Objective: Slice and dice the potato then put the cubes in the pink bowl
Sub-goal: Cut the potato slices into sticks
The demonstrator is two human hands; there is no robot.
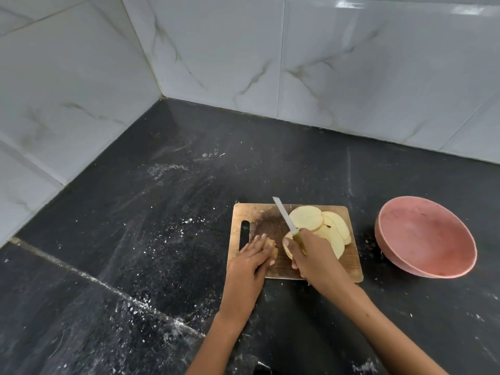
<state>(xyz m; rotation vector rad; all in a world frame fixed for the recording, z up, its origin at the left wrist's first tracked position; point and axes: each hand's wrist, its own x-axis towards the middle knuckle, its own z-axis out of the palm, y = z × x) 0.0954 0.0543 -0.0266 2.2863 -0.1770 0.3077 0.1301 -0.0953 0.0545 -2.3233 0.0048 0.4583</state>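
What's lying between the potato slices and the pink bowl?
Head view: only cutting board edge, then bare dark counter separates potato slices from pink bowl.

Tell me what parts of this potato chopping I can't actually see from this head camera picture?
- Potato end piece: mostly covered by the left hand, so its size is unclear.
- Knife handle: wrapped inside the right hand.
- Slices: stacked and partly behind the right hand, so no sure count.
- Pink bowl: its near inner wall is hidden by its own rim.
- Cutting board: near edge partly hidden by both hands.
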